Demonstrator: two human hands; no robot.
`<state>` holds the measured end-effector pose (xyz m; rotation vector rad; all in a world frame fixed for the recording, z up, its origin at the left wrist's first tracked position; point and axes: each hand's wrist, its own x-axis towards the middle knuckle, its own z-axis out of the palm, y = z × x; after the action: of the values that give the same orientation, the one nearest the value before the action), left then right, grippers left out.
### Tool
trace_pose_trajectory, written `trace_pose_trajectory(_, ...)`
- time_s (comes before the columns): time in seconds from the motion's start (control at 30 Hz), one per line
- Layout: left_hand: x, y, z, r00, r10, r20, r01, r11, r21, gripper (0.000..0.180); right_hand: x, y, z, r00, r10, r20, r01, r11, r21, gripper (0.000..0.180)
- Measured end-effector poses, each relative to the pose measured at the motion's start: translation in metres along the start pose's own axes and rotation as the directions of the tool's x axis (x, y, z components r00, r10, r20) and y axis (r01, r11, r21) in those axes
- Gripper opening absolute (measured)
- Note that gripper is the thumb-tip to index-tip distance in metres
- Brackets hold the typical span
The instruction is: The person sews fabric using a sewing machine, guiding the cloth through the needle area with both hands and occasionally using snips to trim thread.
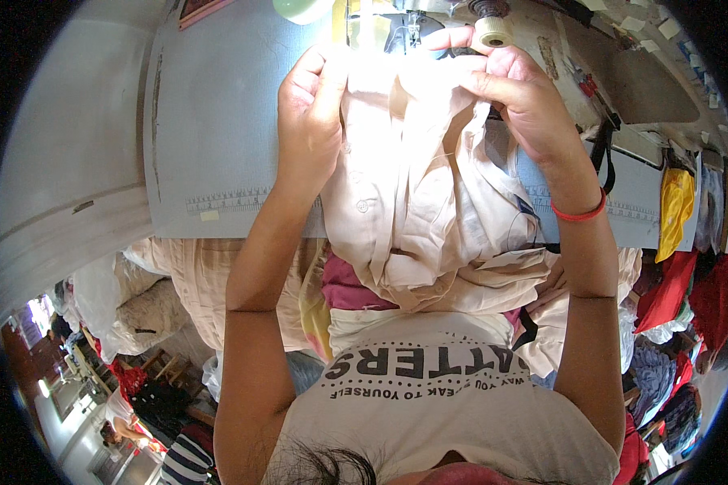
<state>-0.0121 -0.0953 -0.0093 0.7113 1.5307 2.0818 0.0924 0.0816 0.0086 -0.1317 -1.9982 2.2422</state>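
A cream buttoned garment (380,186) hangs from both my hands over the front edge of the sewing table (218,162) and down onto my lap. My left hand (311,101) pinches its upper left edge between thumb and fingers. On the other side, my right hand (514,89) grips the cloth with the thumb on top and the index finger stretched toward the machine. Just beyond the cloth stands the needle and presser foot of a sewing machine (413,31). Strong lamp light washes out the cloth there, so its far edge is hard to make out.
A pale knob (493,32) sits beside my right fingers. A green round object (299,8) lies at the far left. Measuring tape markings (226,200) run along the table front. Yellow cloth (675,210) hangs at the right, and more cream fabric (202,283) heaps below the table edge.
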Motion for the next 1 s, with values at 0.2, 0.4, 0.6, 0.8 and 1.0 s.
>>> trace_pose_trajectory(0.2,-0.001,-0.001,0.005,1.000,0.012,-0.026,-0.013,1.000,0.000,0.016,0.002,0.005,-0.004,0.998,0.046,0.035,-0.047,0.998,0.031,0.025)
trace_pose_trajectory(0.4,-0.005,-0.003,0.007,0.997,0.080,0.004,-0.078,0.963,0.259,0.010,0.007,0.009,0.008,0.927,-0.370,-0.055,0.287,0.798,-0.530,0.018)
trace_pose_trajectory(0.6,-0.007,-0.009,0.012,0.985,0.173,0.012,-0.166,0.923,0.346,0.006,0.005,0.001,0.027,0.926,-0.376,-0.034,0.314,0.816,-0.485,0.014)
trace_pose_trajectory(0.8,-0.006,-0.009,0.013,0.974,0.225,0.026,-0.219,0.905,0.365,0.006,0.006,0.002,0.030,0.894,-0.446,-0.033,0.348,0.741,-0.574,0.012)
trace_pose_trajectory(1.0,-0.007,-0.010,0.012,0.978,0.206,0.033,-0.202,0.899,0.389,0.005,0.006,0.007,0.030,0.911,-0.405,-0.082,0.297,0.781,-0.550,0.015)
